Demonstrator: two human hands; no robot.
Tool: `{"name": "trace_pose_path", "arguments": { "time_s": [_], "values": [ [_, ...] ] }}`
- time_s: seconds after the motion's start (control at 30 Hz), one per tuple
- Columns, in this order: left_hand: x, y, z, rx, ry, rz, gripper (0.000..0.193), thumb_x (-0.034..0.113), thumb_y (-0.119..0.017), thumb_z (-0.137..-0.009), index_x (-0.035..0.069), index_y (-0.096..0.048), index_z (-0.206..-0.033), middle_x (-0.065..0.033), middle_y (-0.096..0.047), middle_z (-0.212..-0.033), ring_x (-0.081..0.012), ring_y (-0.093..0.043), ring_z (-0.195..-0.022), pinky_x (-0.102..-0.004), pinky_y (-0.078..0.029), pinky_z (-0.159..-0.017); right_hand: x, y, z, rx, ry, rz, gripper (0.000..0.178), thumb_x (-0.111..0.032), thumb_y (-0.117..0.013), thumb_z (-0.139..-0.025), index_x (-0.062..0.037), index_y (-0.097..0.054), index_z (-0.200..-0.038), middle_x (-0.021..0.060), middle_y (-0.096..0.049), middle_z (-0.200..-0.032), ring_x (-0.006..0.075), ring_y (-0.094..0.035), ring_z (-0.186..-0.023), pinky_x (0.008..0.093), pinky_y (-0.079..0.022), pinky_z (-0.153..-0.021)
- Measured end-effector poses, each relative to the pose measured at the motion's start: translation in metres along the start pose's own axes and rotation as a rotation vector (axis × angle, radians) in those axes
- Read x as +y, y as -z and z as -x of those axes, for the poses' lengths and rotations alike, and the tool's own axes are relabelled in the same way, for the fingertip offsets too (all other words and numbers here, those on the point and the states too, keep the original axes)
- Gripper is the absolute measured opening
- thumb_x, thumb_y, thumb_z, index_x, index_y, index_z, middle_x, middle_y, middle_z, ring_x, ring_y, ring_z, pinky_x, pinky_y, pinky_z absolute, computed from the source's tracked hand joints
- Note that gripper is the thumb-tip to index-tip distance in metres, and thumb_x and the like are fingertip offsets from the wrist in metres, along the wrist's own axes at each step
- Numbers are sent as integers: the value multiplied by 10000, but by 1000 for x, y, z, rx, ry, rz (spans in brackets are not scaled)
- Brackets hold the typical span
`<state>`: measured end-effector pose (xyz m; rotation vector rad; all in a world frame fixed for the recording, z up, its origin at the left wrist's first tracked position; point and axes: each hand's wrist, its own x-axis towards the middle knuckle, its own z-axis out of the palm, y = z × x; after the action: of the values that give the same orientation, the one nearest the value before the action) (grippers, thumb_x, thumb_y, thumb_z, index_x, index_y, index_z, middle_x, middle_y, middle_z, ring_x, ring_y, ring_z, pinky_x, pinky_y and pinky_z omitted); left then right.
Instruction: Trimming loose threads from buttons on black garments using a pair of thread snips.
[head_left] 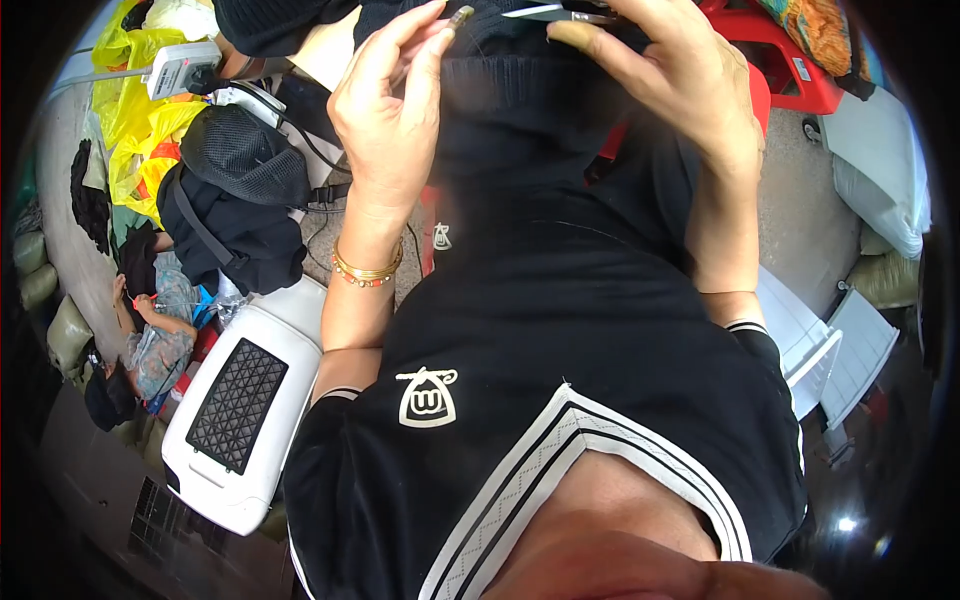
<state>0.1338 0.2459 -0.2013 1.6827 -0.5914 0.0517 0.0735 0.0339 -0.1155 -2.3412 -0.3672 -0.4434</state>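
Note:
At the top of the head view, my right hand (690, 90) holds small thread snips (540, 13). Their pointed silver blades aim left, and the grip is partly hidden by my fingers. To their left, my left hand (390, 110) is raised with thumb and index finger pinched together. Whatever those fingertips hold, if anything, is too small to make out. Below and between the hands, dark ribbed knit fabric (490, 85) lies over my lap. The snips' tips are apart from my left fingertips.
To the left are a black mesh-and-cloth bag (240, 160), a white power strip (185, 70), yellow plastic bags (150, 130) and a white machine-like case (215, 470) with a black grille. Another person (160, 330) sits farther left. A red plastic stool (800, 60) stands at right.

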Motion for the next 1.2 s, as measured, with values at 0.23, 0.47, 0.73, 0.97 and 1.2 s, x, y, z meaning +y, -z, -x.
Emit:
{"name": "trace_pose_path", "arguments": {
  "time_s": [0.23, 0.47, 0.73, 0.97, 1.2],
  "values": [
    [1, 4, 3, -3, -16, -81, 269, -13, -653, -923, -14, -668, -1192, -96, -708, -1049, -117, -687, -949, -220, -544, -870, 9, -25, -3, 26, 34, 129, 259, -84, -756, -771, -38, -705, -1020, 90, -587, -860, 274, -579, -760, 346, -477, -681],
    [3, -1, 1, 0, -76, -97, 265, -20, -645, -926, -11, -669, -1190, -85, -713, -1023, -110, -689, -928, -213, -548, -849, 35, -45, -4, 317, 337, -241, 254, -89, -760, -735, -38, -716, -981, 87, -578, -833, 271, -581, -761, 358, -476, -666],
    [6, 0, 2, 4, -126, -163, 267, -24, -656, -914, 7, -680, -1178, -93, -718, -995, -119, -697, -906, -225, -554, -827, 37, -47, -2, 291, 359, -194, 254, -94, -756, -739, -38, -715, -983, 87, -571, -826, 271, -581, -763, 354, -483, -678],
    [6, -1, 1, -3, -131, -163, 266, -27, -652, -916, 1, -676, -1179, -94, -717, -998, -124, -699, -910, -226, -555, -838, 37, -45, -3, 282, 362, -183, 254, -92, -755, -740, -36, -714, -985, 90, -570, -833, 275, -581, -776, 354, -486, -689],
    [2, 1, 2, 0, -92, -118, 269, -27, -644, -922, -5, -669, -1189, -97, -715, -1009, -127, -697, -926, -227, -554, -857, -5, -11, -10, -63, 40, 103, 259, -85, -758, -737, -37, -718, -988, 86, -578, -843, 270, -588, -791, 354, -489, -698]
  ]
}}
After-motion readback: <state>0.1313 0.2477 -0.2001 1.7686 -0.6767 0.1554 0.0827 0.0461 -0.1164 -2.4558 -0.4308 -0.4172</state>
